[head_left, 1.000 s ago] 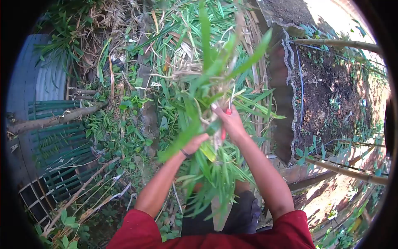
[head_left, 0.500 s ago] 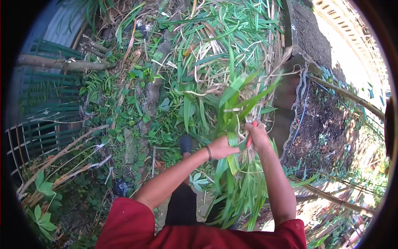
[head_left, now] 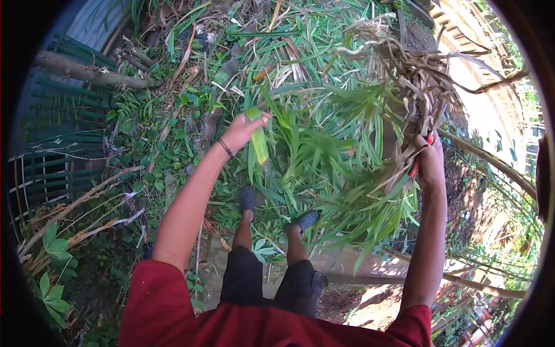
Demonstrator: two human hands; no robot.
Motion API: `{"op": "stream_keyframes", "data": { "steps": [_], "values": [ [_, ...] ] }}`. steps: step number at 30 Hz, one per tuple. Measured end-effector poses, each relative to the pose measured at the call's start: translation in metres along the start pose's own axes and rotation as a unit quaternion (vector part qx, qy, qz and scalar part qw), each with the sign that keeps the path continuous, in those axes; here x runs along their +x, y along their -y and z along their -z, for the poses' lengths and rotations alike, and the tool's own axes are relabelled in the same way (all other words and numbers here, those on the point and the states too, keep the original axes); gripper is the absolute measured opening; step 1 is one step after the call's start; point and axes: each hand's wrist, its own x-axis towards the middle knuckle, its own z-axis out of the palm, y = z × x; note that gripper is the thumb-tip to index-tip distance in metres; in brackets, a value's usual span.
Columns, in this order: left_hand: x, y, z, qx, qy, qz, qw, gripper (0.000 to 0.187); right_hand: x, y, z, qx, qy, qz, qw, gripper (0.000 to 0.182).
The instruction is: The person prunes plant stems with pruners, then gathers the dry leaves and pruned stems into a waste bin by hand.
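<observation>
Littering ground (head_left: pixel 215 267) near clogs (head_left: pixel 247 198), loose leaves (head_left: pixel 289 63) below the bundle (head_left: pixel 425 87) in right hand (head_left: pixel 430 159)

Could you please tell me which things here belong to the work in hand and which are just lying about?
In the work, it seems:
Left hand, holding a green leaf
Right hand, holding a leafy clump and something red, partly hidden
Loose leaves on the ground

Apparently just lying about:
Branch on the left
Pole on the right

Red tool (head_left: pixel 414 167) partly hidden, leaves (head_left: pixel 324 151) blurred
</observation>
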Motion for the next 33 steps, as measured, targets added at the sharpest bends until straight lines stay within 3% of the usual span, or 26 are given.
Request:
{"op": "stream_keyframes", "data": {
  "steps": [2,4,5,6,8,10,12,14,16,18,19,21,22,23,26,27,28,30,32,33],
  "values": [
    [0.02,-0.022,0.009,0.018,0.033,0.009,0.999,0.032,-0.01,0.027,0.006,-0.013,-0.041,-0.001,0.999,0.021],
    [0.046,-0.026,0.014,-0.001,0.063,0.071,0.996,0.043,-0.014,0.035,0.028,-0.04,-0.024,0.005,0.999,0.02],
    [0.053,-0.03,0.019,0.063,0.082,0.074,0.992,0.056,-0.017,0.037,0.036,-0.047,-0.024,0.003,0.999,0.021],
    [0.057,-0.031,0.019,0.061,0.082,0.077,0.992,0.056,-0.02,0.037,0.043,-0.058,-0.051,-0.003,0.997,0.021],
    [0.066,-0.032,0.019,0.212,0.064,0.032,0.975,0.058,-0.025,0.031,0.052,-0.074,-0.053,-0.011,0.996,0.03],
    [0.081,-0.002,0.023,0.221,0.06,0.062,0.971,0.059,-0.033,0.018,0.049,-0.064,-0.063,-0.014,0.996,0.03],
    [0.094,0.047,0.025,0.261,-0.001,-0.013,0.965,0.058,-0.043,-0.003,0.048,-0.054,-0.065,-0.021,0.996,0.029],
    [0.079,0.072,0.009,0.319,-0.028,-0.026,0.947,0.055,-0.049,-0.033,0.051,-0.083,-0.064,-0.037,0.994,0.028],
    [0.051,0.102,-0.015,0.321,0.041,0.014,0.946,0.054,-0.058,-0.064,0.054,-0.112,-0.071,-0.056,0.989,0.024],
    [0.004,0.115,-0.049,0.325,0.118,0.132,0.929,0.049,-0.077,-0.078,0.048,-0.076,-0.074,-0.114,0.988,0.02],
    [-0.02,0.146,-0.059,0.364,0.154,0.079,0.915,0.047,-0.085,-0.091,0.053,-0.113,-0.075,-0.12,0.984,0.019],
    [-0.075,0.193,-0.079,0.418,0.228,0.13,0.87,0.045,-0.108,-0.125,0.064,-0.131,-0.078,-0.136,0.979,0.02],
    [-0.094,0.201,-0.086,0.435,0.323,0.171,0.823,0.043,-0.121,-0.137,0.069,-0.114,-0.08,-0.147,0.979,0.021],
    [-0.129,0.209,-0.093,0.453,0.301,0.169,0.822,0.041,-0.135,-0.139,0.067,-0.116,-0.077,-0.166,0.976,0.022],
    [-0.194,0.237,-0.097,0.443,0.353,0.164,0.808,0.04,-0.179,-0.17,0.074,-0.134,-0.065,-0.218,0.965,0.024],
    [-0.21,0.243,-0.094,0.444,0.354,0.162,0.807,0.04,-0.195,-0.168,0.071,-0.071,-0.069,-0.221,0.97,0.024],
    [-0.226,0.248,-0.092,0.422,0.363,0.198,0.807,0.039,-0.211,-0.165,0.065,-0.009,-0.072,-0.224,0.972,0.025],
    [-0.236,0.26,-0.079,0.4,0.369,0.235,0.806,0.038,-0.235,-0.173,0.066,-0.098,-0.046,-0.27,0.957,0.028],
    [-0.241,0.266,-0.063,0.417,0.409,0.273,0.764,0.04,-0.258,-0.169,0.059,-0.059,-0.037,-0.307,0.949,0.028],
    [-0.252,0.253,-0.055,0.423,0.316,0.24,0.815,0.03,-0.272,-0.179,0.061,-0.08,-0.037,-0.303,0.949,0.031]
  ]
}}
